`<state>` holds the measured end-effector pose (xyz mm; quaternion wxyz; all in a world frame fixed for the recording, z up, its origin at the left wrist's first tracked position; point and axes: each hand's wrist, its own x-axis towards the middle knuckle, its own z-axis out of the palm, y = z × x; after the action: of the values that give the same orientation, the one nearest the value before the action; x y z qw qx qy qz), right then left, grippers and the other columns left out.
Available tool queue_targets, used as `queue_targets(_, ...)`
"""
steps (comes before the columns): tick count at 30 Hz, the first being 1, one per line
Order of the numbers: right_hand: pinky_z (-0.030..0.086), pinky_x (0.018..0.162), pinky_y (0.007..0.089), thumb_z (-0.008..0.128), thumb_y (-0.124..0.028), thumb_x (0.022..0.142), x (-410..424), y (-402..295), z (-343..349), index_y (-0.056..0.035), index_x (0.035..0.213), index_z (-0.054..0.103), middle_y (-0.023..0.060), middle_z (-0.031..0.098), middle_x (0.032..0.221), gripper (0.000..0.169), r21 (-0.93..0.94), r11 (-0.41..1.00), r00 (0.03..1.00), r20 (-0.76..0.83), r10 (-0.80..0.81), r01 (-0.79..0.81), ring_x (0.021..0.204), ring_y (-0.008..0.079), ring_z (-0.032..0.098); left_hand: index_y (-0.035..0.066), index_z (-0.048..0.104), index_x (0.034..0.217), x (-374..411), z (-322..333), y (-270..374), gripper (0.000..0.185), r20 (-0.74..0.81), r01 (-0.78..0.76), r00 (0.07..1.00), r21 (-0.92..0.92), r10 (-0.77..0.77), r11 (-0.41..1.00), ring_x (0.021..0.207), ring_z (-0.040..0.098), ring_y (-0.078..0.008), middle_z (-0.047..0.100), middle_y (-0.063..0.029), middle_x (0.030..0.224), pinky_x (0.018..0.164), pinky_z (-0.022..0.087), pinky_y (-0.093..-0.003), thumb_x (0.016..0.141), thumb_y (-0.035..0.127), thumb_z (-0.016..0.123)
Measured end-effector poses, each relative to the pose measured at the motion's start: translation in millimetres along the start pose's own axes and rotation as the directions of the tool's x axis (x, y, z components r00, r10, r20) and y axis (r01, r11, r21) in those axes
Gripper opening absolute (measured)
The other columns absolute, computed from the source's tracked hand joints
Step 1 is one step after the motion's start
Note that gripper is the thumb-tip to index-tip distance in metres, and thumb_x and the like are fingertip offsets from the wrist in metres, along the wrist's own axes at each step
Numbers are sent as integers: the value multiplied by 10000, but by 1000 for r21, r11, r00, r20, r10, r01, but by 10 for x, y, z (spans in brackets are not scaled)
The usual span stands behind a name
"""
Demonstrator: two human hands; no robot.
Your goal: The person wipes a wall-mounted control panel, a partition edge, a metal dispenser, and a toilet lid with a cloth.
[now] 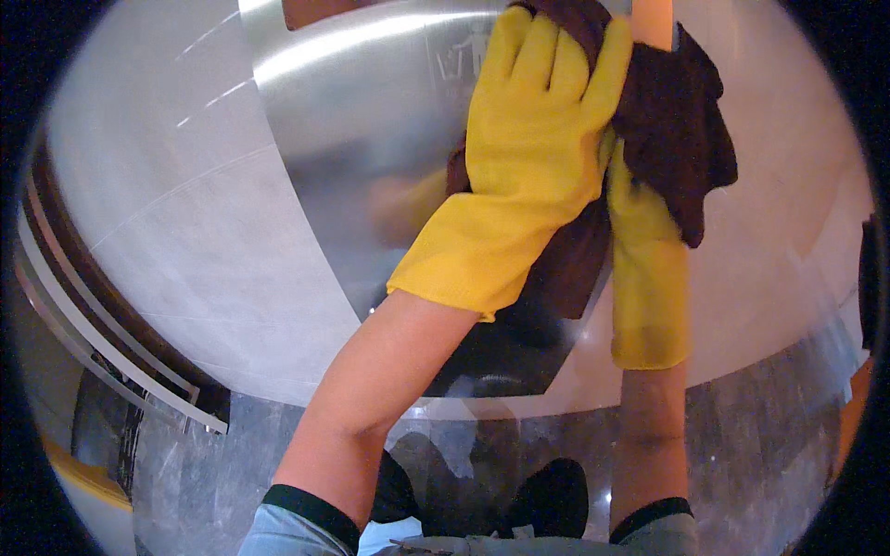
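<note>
My left hand [535, 132], in a yellow rubber glove, holds a dark brown cloth [674, 118] against an upright brushed-metal panel [348, 146]. Its fingers point up and curl over the cloth's upper part. Just to the right, my right hand [640, 201] wears a matching glove; the cloth drapes over its fingers and hides them. More cloth hangs below my left palm. A faint pictogram [476, 52] of a figure marks the panel beside my left fingers. The panel reflects a blurred yellow glove.
Pale wall panels [208, 208] flank the metal. A grey, streaked floor [257, 438] lies below, with my dark shoes [553, 493] near the wall's foot. Curved metal rails [104, 354] run along the lower left. An orange piece [652, 24] shows at the top.
</note>
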<state>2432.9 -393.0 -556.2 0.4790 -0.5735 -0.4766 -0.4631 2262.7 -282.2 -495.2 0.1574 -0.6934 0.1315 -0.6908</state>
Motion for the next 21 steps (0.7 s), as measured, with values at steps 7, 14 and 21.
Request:
queue_targets(7, 449, 997, 486, 546, -275, 1001, -1821, -151, 252, -95, 1311, 630, 106, 637, 1277, 369, -178, 968, 982, 34, 187, -178, 1142, 317, 601, 129, 585, 1468, -1174, -175, 505, 731, 270, -22, 962, -6, 23, 1000, 1139, 549, -468, 586, -215, 1113, 1116, 402, -640, 752, 267, 637)
queue_targets(14, 415, 1047, 578, 515, -293, 1002, -3528, -534, 387, -83, 1360, 608, 150, 619, 1331, 425, -610, 792, 924, 290, 248, -21, 1213, 373, 569, 158, 628, 1437, -2745, -228, 1044, 648, 476, -22, 869, -239, 137, 971, 955, 615, -297, 644, -80, 964, 1086, 455, -516, 798, 256, 580)
queue_targets(21, 376, 1087, 617, 538, -293, 987, -3399, -1197, 327, -29, 1370, 589, 205, 604, 1347, 468, -834, 448, 693, 531, 488, 323, 1260, 403, 540, 173, 608, 1455, -3504, -327, 1215, 644, 554, 106, 825, -339, 108, 935, 997, 627, -290, 669, -93, 1026, 1061, 472, -494, 815, 239, 580)
